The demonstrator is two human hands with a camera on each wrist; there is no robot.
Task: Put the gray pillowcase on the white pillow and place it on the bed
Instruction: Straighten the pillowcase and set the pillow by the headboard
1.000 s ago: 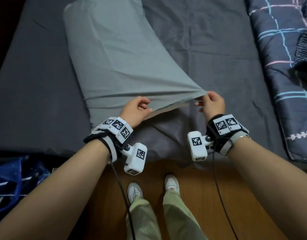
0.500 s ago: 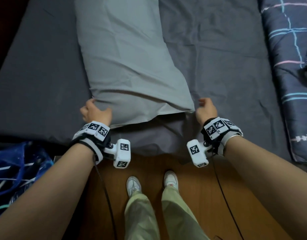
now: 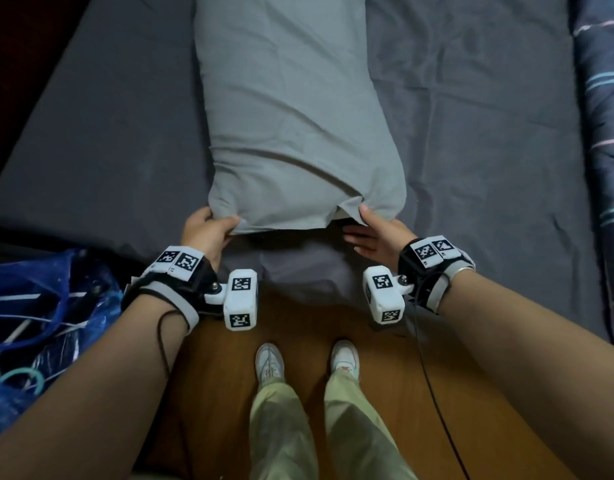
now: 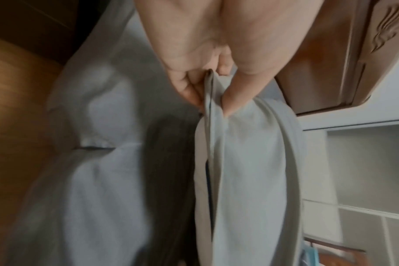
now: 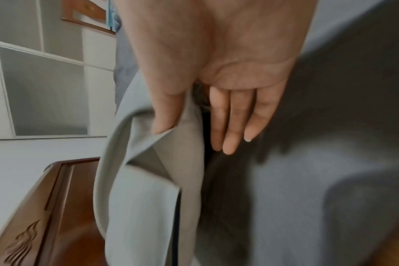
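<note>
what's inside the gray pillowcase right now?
The gray pillowcase is bulged full, so something fills it. Only a pale sliver shows at the open end, beside the right hand, likely the white pillow. The rest is covered by fabric. The left hand grips the hem.

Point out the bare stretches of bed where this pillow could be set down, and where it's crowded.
Bare dark sheet lies left of the gray pillowcase, out to the bed's left edge. A wider wrinkled stretch lies between the pillowcase and the patterned quilt. The near edge is crowded: left hand and right hand grip the pillowcase's open end.
</note>
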